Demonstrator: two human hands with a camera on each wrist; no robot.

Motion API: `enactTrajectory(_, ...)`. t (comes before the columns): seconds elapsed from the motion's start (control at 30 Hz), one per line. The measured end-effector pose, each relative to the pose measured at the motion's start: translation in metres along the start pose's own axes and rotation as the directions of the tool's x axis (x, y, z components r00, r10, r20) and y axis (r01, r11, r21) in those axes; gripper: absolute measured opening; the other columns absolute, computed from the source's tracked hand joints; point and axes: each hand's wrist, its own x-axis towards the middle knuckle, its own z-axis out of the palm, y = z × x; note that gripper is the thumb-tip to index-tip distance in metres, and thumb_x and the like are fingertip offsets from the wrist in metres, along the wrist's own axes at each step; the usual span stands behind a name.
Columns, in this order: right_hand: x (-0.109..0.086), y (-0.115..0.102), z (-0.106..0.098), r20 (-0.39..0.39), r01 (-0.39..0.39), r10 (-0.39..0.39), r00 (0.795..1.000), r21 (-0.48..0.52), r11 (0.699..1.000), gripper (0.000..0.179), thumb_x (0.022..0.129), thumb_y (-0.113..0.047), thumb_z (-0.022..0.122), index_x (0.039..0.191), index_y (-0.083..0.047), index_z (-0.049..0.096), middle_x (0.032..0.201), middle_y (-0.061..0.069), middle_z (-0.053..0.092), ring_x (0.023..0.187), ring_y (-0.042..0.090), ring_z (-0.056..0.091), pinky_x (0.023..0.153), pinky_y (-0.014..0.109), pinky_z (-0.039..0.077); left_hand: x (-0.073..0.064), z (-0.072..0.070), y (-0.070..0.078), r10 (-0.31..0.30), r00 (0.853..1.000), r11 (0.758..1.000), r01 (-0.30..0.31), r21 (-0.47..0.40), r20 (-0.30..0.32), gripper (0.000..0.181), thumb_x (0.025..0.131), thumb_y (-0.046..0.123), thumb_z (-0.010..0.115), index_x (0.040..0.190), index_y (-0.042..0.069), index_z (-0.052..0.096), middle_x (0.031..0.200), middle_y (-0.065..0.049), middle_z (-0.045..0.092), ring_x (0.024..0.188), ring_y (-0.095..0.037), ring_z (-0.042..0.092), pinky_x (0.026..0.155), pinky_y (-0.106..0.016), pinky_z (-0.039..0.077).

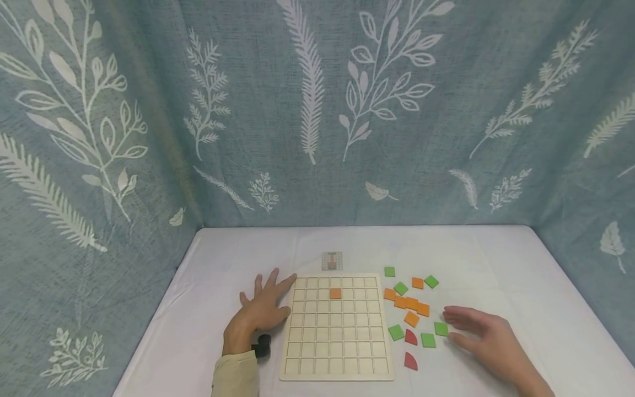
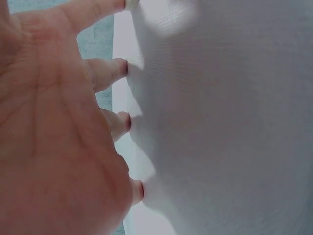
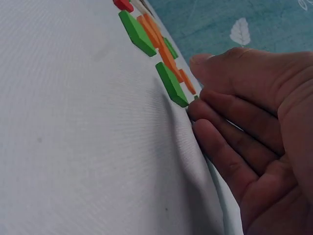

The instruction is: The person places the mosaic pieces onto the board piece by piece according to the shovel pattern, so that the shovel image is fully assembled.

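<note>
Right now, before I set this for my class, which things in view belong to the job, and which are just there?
Likely in the job:
gridded board
orange square on it
loose orange squares
green squares
red quarter-circles
small patterned card
left hand, beside the board
right hand, near a green square

Probably just there:
leafy curtain
white table
black wrist gadget

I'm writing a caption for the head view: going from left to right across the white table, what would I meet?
Left hand → gridded board → loose green, orange and red pieces → right hand.
</note>
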Motion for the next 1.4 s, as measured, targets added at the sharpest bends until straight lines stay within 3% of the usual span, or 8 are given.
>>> enactTrajectory(0.23, 0.000, 0.001, 0.005, -0.045, 0.038, -0.040, 0.998, -0.030, 0.999, 0.054, 0.087, -0.014, 0.091, 0.138, -0.015, 0.075, 0.125, -0.002, 0.083, 0.113, 0.014, 0.080, 0.093, 0.024, 0.064, 0.000, 0.000, -0.001, -0.007, 1.000, 1.000, 0.007, -0.006, 0.002, 0.083, 0.087, 0.009, 0.065, 0.168, 0.019, 0.046, 0.181, -0.028, 0.014, 0.165, -0.062, -0.003, 0.118, -0.093, -0.006)
enactTrajectory(0.53, 0.000, 0.004, 0.011, -0.125, 0.119, -0.134, 0.983, -0.120, 0.986, 0.050, 0.082, -0.011, 0.094, 0.128, -0.023, 0.080, 0.113, -0.014, 0.084, 0.105, -0.002, 0.076, 0.095, 0.010, 0.054, -0.001, 0.000, 0.000, -0.009, 1.000, 1.000, 0.009, -0.019, 0.000, 0.083, 0.088, 0.009, 0.066, 0.168, 0.019, 0.046, 0.182, -0.028, 0.014, 0.166, -0.061, -0.004, 0.118, -0.092, -0.008)
enactTrajectory(0.93, 0.001, 0.007, 0.014, -0.143, 0.109, -0.129, 0.981, -0.141, 0.984, 0.048, 0.083, -0.008, 0.092, 0.127, -0.024, 0.080, 0.113, -0.013, 0.083, 0.104, -0.001, 0.075, 0.095, 0.008, 0.053, 0.000, 0.001, 0.000, -0.008, 1.000, 0.999, 0.008, -0.053, -0.003, 0.085, 0.086, 0.010, 0.066, 0.168, 0.019, 0.046, 0.182, -0.027, 0.013, 0.166, -0.060, -0.006, 0.119, -0.091, -0.011)
enactTrajectory(1.2, 0.001, 0.005, 0.007, -0.136, 0.079, -0.097, 0.986, -0.129, 0.988, 0.045, 0.085, -0.014, 0.093, 0.126, -0.024, 0.080, 0.114, -0.011, 0.083, 0.103, -0.002, 0.075, 0.092, 0.014, 0.058, -0.001, 0.002, 0.001, -0.007, 1.000, 0.998, 0.007, -0.065, -0.002, 0.084, 0.086, 0.008, 0.065, 0.167, 0.019, 0.047, 0.182, -0.027, 0.013, 0.166, -0.060, -0.005, 0.120, -0.091, -0.010)
enactTrajectory(1.3, 0.003, -0.005, 0.001, -0.157, 0.126, -0.145, 0.977, -0.124, 0.984, 0.045, 0.084, -0.012, 0.094, 0.126, -0.021, 0.080, 0.113, -0.009, 0.084, 0.102, -0.003, 0.076, 0.090, 0.011, 0.058, -0.001, 0.002, 0.001, -0.010, 1.000, 0.998, 0.010, -0.063, -0.002, 0.085, 0.085, 0.008, 0.064, 0.167, 0.019, 0.047, 0.182, -0.026, 0.013, 0.166, -0.060, -0.005, 0.120, -0.090, -0.010)
enactTrajectory(1.4, 0.009, -0.019, -0.005, -0.184, 0.212, -0.233, 0.955, -0.127, 0.969, 0.046, 0.083, -0.009, 0.095, 0.125, -0.018, 0.080, 0.112, -0.006, 0.084, 0.101, -0.002, 0.077, 0.089, 0.008, 0.057, -0.001, 0.001, 0.000, -0.010, 1.000, 0.998, 0.010, -0.059, -0.010, 0.085, 0.084, 0.008, 0.064, 0.167, 0.019, 0.048, 0.182, -0.027, 0.014, 0.166, -0.060, -0.004, 0.120, -0.091, -0.010)
